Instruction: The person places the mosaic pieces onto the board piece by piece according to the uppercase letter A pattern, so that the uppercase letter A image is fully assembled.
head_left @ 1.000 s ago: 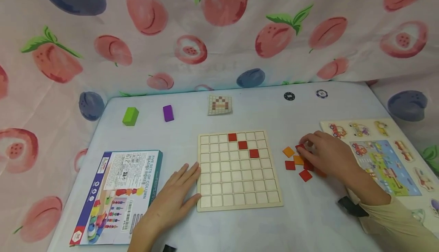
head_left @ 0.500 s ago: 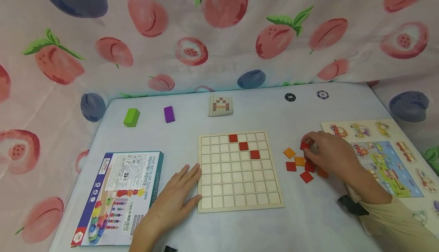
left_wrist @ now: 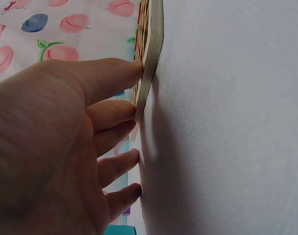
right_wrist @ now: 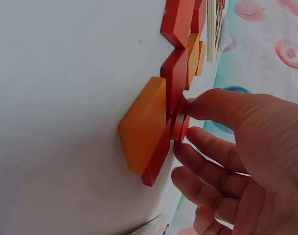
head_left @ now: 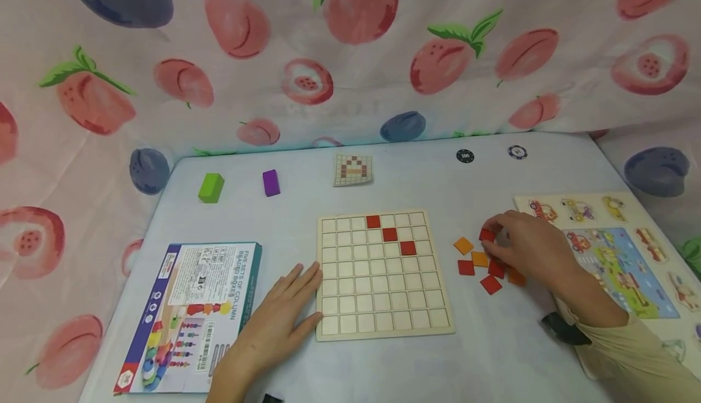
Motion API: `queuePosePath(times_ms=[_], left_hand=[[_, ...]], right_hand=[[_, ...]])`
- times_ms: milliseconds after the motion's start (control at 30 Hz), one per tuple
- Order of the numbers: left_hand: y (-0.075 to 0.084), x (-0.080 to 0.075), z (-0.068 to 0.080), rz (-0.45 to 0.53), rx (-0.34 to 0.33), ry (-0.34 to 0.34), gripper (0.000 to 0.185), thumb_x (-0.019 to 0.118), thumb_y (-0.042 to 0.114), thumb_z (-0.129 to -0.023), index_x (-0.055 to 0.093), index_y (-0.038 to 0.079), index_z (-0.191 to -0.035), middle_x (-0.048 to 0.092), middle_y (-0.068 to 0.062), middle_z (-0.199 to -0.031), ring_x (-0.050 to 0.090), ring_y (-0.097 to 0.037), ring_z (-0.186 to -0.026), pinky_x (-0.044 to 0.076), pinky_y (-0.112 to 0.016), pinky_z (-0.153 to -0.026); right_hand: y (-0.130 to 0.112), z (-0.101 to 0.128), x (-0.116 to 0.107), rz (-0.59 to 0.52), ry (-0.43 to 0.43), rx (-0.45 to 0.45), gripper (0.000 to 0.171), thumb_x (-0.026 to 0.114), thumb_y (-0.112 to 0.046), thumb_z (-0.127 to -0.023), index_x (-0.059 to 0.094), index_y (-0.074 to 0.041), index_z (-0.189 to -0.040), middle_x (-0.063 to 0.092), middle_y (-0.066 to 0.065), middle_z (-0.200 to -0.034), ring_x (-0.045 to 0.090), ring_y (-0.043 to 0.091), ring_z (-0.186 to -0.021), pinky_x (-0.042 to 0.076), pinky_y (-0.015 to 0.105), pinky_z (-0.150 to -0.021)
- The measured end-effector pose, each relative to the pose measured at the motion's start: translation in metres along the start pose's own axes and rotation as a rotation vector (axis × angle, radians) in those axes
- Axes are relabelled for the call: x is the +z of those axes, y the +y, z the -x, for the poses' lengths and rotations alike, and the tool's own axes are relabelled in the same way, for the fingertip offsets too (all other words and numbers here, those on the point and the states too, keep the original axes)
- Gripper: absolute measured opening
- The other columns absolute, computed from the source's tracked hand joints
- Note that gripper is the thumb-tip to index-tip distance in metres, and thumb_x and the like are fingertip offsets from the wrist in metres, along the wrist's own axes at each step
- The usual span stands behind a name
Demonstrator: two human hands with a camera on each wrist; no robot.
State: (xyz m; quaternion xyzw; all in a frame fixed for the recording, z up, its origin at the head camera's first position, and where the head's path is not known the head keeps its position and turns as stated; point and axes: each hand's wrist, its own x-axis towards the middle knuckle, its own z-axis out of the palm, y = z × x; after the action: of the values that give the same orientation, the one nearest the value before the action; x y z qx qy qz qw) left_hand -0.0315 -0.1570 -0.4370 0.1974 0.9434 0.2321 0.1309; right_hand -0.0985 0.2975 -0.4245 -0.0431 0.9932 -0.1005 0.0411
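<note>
My right hand (head_left: 523,246) pinches one red tile (head_left: 485,234) between thumb and fingertips. The gripped tile is above the table, just beside a group of loose tiles.

Immediately on the near side of this grip lie more red tiles (head_left: 491,285) and orange tiles (head_left: 479,259), some touching. One orange tile lies partly covered by my hand in the head view.

To the right of the grip, partly behind my forearm, is a vehicle puzzle (head_left: 630,263) with a town picture at its centre.

To the left of the grip, near the tiles, lies a flat wooden grid board (head_left: 383,335). Three placed tiles (head_left: 389,234), all red, occupy its far half in a diagonal that steps from the far row toward my right hand.

My left hand (head_left: 279,315) grips nothing. Its fingers are extended; thumb and index finger touch the board's left edge.

Left of that hand, near the wrist, lies a toy box (head_left: 191,330), printed side up.

Well beyond both hands, from right to left: a pale chip (head_left: 517,152), a black chip (head_left: 465,156), a pattern card (head_left: 353,170), a purple block (head_left: 271,183) and a green block (head_left: 211,188).

Farthest out hangs a fruit-print cloth (head_left: 356,95).
</note>
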Motion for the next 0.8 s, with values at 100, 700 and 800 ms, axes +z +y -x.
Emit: queuePosePath(times_ms=[100, 700, 800], left_hand=[[0.0, -0.001, 0.001, 0.0, 0.004, 0.006, 0.069, 0.071, 0.033, -0.103, 0.044, 0.016, -0.164, 0.032, 0.006, -0.176, 0.024, -0.029, -0.167, 0.027, -0.057, -0.135], [0.001, 0.001, 0.0, 0.012, -0.016, 0.004, 0.069, 0.071, 0.033, -0.103, 0.043, 0.017, -0.164, 0.031, 0.008, -0.176, 0.023, -0.026, -0.168, 0.024, -0.054, -0.137], [0.001, 0.001, 0.0, 0.013, -0.018, 0.006, 0.069, 0.071, 0.033, -0.103, 0.043, 0.018, -0.164, 0.032, 0.008, -0.176, 0.023, -0.026, -0.168, 0.025, -0.054, -0.136]], right_hand=[[-0.001, -0.003, -0.001, 0.008, -0.025, 0.004, 0.044, 0.09, -0.031, -0.084, 0.077, -0.004, -0.117, 0.076, 0.016, -0.102, 0.066, 0.026, -0.086, 0.061, 0.038, -0.066], [-0.02, -0.007, -0.015, -0.016, 0.025, -0.088, 0.038, 0.088, -0.035, -0.086, 0.08, -0.01, -0.112, 0.078, 0.01, -0.101, 0.059, 0.016, -0.073, 0.045, 0.024, -0.057], [-0.037, -0.006, -0.011, -0.046, 0.026, -0.15, 0.032, 0.087, -0.033, -0.087, 0.081, -0.013, -0.11, 0.077, 0.005, -0.098, 0.058, 0.013, -0.071, 0.047, 0.025, -0.059]])
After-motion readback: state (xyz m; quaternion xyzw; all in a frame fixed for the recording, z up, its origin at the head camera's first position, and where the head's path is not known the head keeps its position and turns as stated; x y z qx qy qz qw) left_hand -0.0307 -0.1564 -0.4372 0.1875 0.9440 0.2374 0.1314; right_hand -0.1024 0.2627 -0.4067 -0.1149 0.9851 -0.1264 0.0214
